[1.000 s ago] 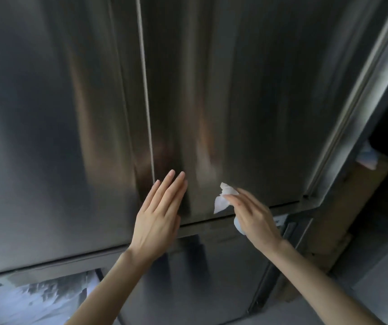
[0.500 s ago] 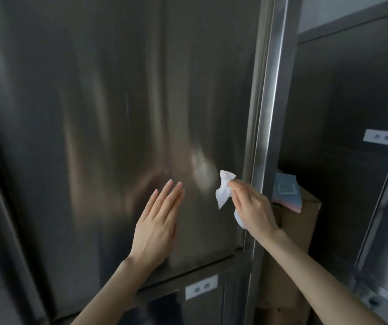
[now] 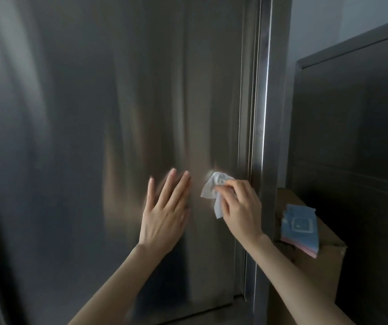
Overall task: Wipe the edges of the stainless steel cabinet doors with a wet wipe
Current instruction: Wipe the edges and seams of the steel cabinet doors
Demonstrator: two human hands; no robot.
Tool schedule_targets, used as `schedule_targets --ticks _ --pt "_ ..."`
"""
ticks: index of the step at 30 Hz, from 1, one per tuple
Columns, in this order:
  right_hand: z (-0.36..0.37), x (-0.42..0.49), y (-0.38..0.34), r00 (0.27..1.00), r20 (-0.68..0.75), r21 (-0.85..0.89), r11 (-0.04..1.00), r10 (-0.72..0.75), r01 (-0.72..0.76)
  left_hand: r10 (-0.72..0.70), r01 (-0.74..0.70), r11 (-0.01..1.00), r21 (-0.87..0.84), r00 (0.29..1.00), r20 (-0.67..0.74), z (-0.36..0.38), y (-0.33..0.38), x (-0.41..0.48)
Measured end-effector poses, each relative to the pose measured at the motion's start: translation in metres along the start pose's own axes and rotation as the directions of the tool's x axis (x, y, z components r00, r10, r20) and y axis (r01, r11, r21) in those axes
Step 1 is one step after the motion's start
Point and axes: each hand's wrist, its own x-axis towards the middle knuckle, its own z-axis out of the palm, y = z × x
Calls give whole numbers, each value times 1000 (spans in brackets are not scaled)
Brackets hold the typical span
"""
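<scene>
Just crumpled white wipe (image 3: 212,186) against brushed steel door (image 3: 94,137)

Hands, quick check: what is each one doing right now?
Left hand: open, fingers straight, flat against the steel cabinet door, holding nothing.
Right hand: closed, pinching the white wet wipe near the door's right edge.
</scene>
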Motion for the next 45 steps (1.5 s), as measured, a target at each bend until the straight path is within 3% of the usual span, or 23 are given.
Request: schedule_targets --ticks 4,10,21,30,38,45 --pt "0 -18 -9 990 95 66 992 104 -111 29 -28 998 51 999 -24 11 -5 -3" --pt "4 -21 -16 955 131 -19 964 266 -266 43 -40 998 46 997 -67 13 -6 -3" --pt "3 48 12 991 57 60 991 118 -121 -32 16 998 -64 969 -245 -8 -2 79" --pt "9 56 25 996 44 160 983 78 -84 -30 43 998 41 962 -271 1 2 90" --pt "-1 159 43 998 -36 157 987 52 -46 -52 69 996 48 958 -283 4 3 92" --pt "-6 195 48 1000 28 168 986 4 -9 -120 131 991 11 936 -331 -23 -13 132"
